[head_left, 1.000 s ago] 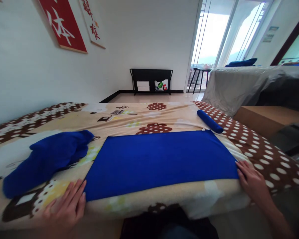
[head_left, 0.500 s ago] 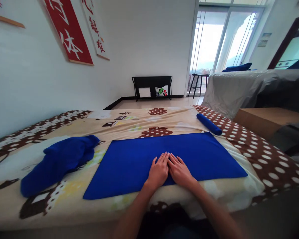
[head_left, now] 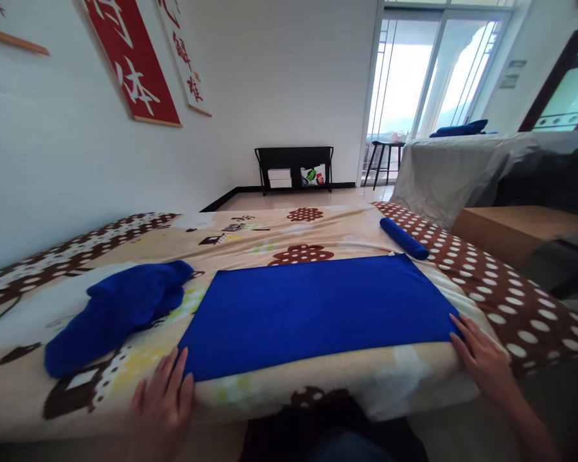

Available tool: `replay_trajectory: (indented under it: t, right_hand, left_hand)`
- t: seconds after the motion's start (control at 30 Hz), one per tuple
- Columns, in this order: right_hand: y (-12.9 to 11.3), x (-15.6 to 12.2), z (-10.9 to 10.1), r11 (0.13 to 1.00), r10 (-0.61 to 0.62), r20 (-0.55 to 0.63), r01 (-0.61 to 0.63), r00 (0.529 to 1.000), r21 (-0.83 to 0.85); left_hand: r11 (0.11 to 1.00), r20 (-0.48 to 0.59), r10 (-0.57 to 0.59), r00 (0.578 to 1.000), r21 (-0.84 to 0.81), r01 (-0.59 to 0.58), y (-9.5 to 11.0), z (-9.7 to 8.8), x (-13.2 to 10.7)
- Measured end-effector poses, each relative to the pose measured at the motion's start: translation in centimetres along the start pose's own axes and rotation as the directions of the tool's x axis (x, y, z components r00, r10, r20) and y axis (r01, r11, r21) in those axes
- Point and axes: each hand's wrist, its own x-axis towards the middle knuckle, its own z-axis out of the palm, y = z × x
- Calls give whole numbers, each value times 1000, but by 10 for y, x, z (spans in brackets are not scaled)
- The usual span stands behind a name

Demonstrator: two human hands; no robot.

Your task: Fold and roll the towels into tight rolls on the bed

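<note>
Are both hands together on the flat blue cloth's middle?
No, the left hand and right hand are apart, at opposite near corners of the flat blue cloth.

I see two bare hands on my feed, the left hand (head_left: 166, 398) and the right hand (head_left: 479, 356), both with slim, tapering fingers (head_left: 471, 332); the nails are too small for me to judge. The right forearm (head_left: 530, 414) looks narrow and bare, while the left wrist (head_left: 157, 444) blurs out. Low in the centre I get near-black clothing (head_left: 286, 436) with a dim blue-grey patch (head_left: 351, 446), its garment type unclear.
</note>
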Motion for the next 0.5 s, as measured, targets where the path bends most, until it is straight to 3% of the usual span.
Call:
replay_trajectory:
  t: [0.1, 0.17, 0.23, 0.3, 0.37, 0.43, 0.5]
  right_hand:
    - [-13, 1, -5, 998, 52, -68, -55, 996, -33]
    - [-40, 3, -12, 997, 71, -162, -76, 984, -23]
    - [-79, 2, -21, 998, 35, -226, -23, 973, 53]
    - [-127, -4, -29, 979, -61, -225, 102, 972, 177]
    - [-177, -10, -35, 927, -181, -179, 228, 967, 299]
    - [-221, -13, -38, 875, -289, -120, 313, 950, 370]
    - [-256, -12, -38, 848, -356, -80, 358, 931, 390]
  left_hand:
    - [1000, 6, -18, 1000, 9, 18, 1, -9, -6]
    - [999, -30, -42, 999, 10, 43, 13, -14, -1]
    - [999, -70, -24, 997, -28, 22, 35, -18, 15]
    - [988, -36, 78, 996, -132, -82, 67, -19, 43]
    - [936, 76, 238, 968, -283, -208, 107, -11, 81]
    - [887, 208, 339, 917, -395, -238, 150, 8, 125]
    - [887, 328, 370, 869, -402, -227, 190, 38, 167]
